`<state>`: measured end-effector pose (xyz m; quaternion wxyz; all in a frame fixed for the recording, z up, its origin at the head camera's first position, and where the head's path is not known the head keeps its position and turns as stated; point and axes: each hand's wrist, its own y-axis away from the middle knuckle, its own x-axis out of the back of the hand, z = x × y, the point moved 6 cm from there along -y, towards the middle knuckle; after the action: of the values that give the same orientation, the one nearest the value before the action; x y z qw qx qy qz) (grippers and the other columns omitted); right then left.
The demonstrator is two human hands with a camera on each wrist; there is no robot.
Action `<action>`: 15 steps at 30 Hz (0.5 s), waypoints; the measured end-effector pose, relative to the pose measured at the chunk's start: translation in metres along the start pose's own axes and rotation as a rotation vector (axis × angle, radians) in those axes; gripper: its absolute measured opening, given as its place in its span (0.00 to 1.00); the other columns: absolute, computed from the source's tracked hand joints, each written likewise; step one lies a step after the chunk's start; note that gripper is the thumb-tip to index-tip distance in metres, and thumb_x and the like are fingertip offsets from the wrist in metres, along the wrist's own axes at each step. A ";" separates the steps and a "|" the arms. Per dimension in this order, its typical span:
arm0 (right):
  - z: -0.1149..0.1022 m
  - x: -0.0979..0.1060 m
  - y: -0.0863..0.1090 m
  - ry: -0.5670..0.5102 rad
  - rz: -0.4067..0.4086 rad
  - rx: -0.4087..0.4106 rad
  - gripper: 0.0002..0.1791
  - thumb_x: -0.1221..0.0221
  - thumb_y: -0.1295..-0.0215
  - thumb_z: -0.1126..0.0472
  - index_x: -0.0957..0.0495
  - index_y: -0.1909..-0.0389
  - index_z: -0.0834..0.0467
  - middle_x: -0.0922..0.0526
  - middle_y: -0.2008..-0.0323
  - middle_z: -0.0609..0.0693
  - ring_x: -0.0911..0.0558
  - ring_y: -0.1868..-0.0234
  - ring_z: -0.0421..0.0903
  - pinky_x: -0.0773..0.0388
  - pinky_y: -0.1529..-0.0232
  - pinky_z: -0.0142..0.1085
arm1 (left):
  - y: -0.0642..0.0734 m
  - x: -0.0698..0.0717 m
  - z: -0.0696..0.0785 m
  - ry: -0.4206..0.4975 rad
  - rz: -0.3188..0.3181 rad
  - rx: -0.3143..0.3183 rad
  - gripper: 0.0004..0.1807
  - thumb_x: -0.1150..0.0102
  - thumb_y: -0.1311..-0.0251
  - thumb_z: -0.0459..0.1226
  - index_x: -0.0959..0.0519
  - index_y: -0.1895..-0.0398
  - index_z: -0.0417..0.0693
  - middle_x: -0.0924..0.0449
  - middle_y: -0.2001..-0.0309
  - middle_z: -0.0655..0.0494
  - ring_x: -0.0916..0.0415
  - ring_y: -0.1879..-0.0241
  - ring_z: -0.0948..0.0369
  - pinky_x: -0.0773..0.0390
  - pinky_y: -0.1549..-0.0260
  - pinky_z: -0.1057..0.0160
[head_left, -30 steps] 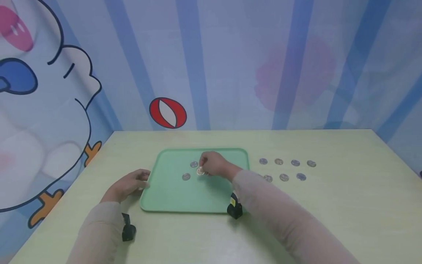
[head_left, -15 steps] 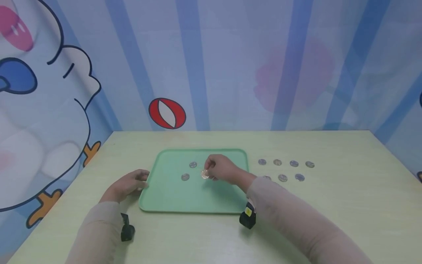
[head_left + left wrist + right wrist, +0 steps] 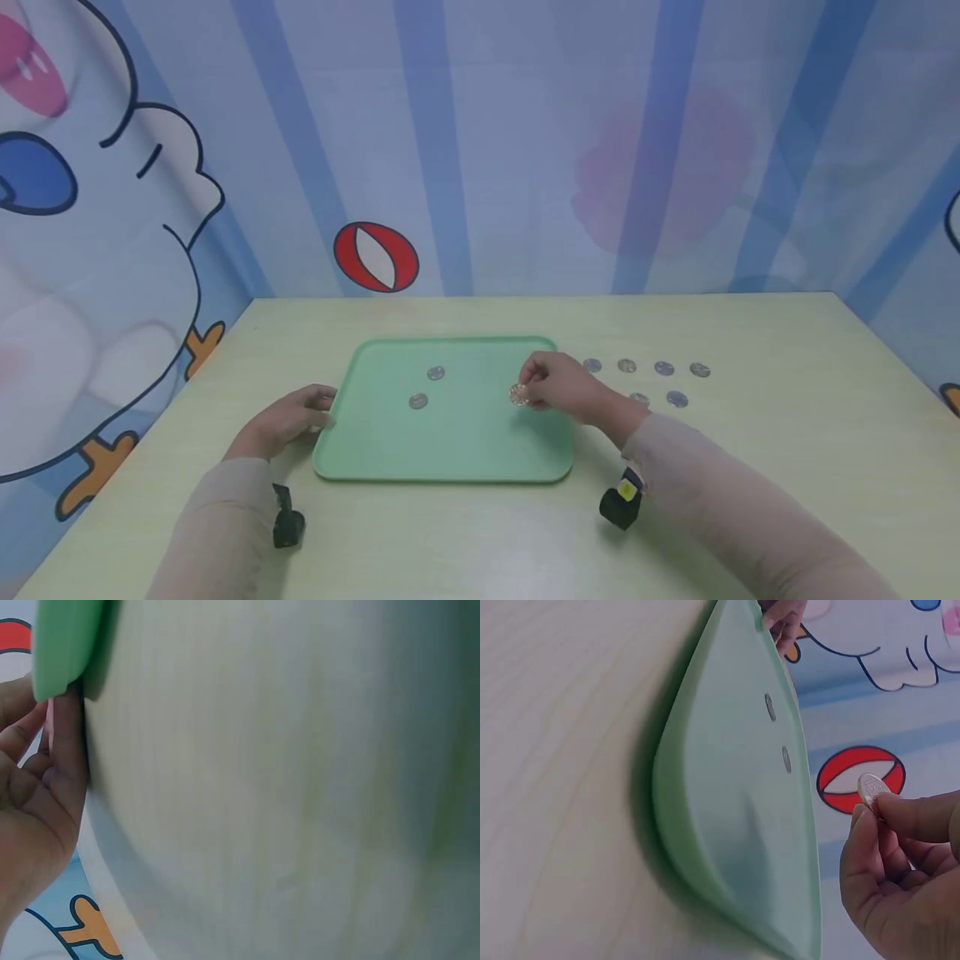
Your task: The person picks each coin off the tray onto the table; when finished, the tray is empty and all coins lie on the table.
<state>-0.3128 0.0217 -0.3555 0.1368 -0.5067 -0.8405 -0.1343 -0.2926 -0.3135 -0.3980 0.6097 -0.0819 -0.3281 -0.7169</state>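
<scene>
In the head view my right hand (image 3: 562, 387) is over the right part of the green tray (image 3: 450, 450), pinching a silver coin (image 3: 518, 394) between thumb and fingertips. The right wrist view shows this coin (image 3: 871, 789) held tilted, above the tray's surface. Two more coins lie flat in the tray, one farther back (image 3: 436, 373) and one nearer (image 3: 418, 402). My left hand (image 3: 288, 421) grips the tray's left rim. Seen from the left wrist, the fingers of that hand (image 3: 45, 776) are at the tray's corner (image 3: 67, 645).
Right of the tray, several coins (image 3: 663, 368) lie in a back row on the pale table (image 3: 787, 458). A front row (image 3: 677, 399) is partly hidden by my right forearm. Behind the table stands a patterned blue backdrop (image 3: 525, 167).
My right hand has moved rightward across the tray with the pinched coin, from beside the two lying coins toward the tray's right edge. The left hand keeps its place at the rim.
</scene>
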 end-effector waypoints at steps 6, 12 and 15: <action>0.014 0.022 0.010 -0.022 0.019 -0.022 0.07 0.46 0.46 0.68 0.33 0.69 0.67 0.29 0.71 0.55 0.26 0.69 0.45 0.24 0.63 0.37 | 0.001 0.000 0.000 -0.002 0.006 0.008 0.28 0.52 0.47 0.29 0.45 0.41 0.36 0.38 0.47 0.39 0.38 0.49 0.48 0.37 0.49 0.48; 0.027 0.044 0.022 0.011 0.055 -0.052 0.08 0.46 0.45 0.66 0.33 0.68 0.66 0.29 0.70 0.56 0.25 0.68 0.47 0.24 0.63 0.38 | 0.000 0.000 0.001 0.007 0.006 0.007 0.28 0.52 0.47 0.29 0.45 0.41 0.36 0.38 0.47 0.40 0.38 0.49 0.48 0.37 0.49 0.48; 0.030 0.055 0.030 0.012 0.070 -0.057 0.08 0.47 0.45 0.67 0.34 0.67 0.66 0.28 0.66 0.57 0.25 0.64 0.48 0.24 0.62 0.38 | -0.001 -0.001 0.000 0.008 0.000 0.002 0.28 0.52 0.47 0.29 0.46 0.41 0.36 0.38 0.47 0.39 0.38 0.49 0.48 0.37 0.49 0.48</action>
<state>-0.3142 0.0914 -0.3609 0.1317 -0.5388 -0.8172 -0.1565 -0.2937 -0.3126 -0.3985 0.6112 -0.0785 -0.3263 -0.7168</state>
